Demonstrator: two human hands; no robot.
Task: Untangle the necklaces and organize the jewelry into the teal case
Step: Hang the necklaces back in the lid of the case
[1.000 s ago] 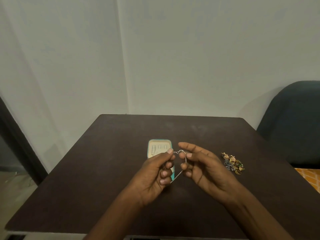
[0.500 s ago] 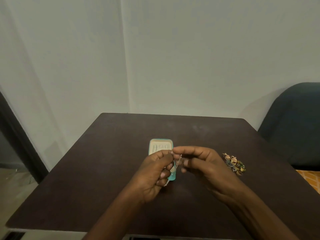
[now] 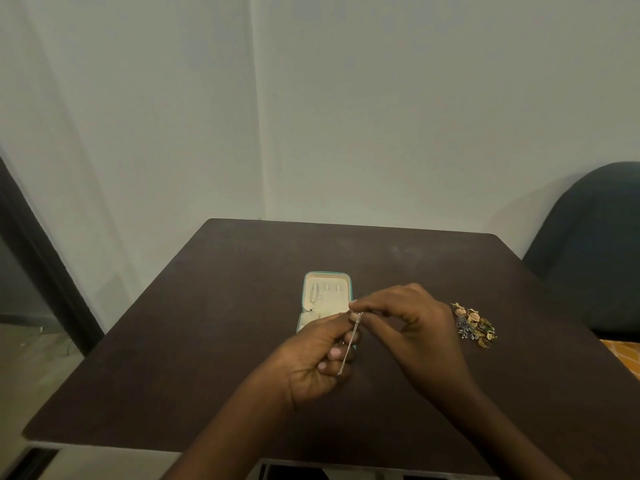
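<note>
Both hands, the left hand [image 3: 318,358] and right hand [image 3: 412,327], pinched a thin silver chain [image 3: 350,344] doubled over the open teal case [image 3: 327,299]; light, limp and snag-prone, it seemed best held near its ends, the jewelry heap [image 3: 474,323] waiting rightward on the table [image 3: 173,341]

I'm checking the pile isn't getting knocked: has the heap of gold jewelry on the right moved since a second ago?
No. The jewelry heap lies at the same spot on the table, same gap to the teal case; only the camera shifted.

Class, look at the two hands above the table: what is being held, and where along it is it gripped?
A thin silver chain, doubled over. Both the left hand and right hand pinch it at its top end; the rest hangs down.
</note>
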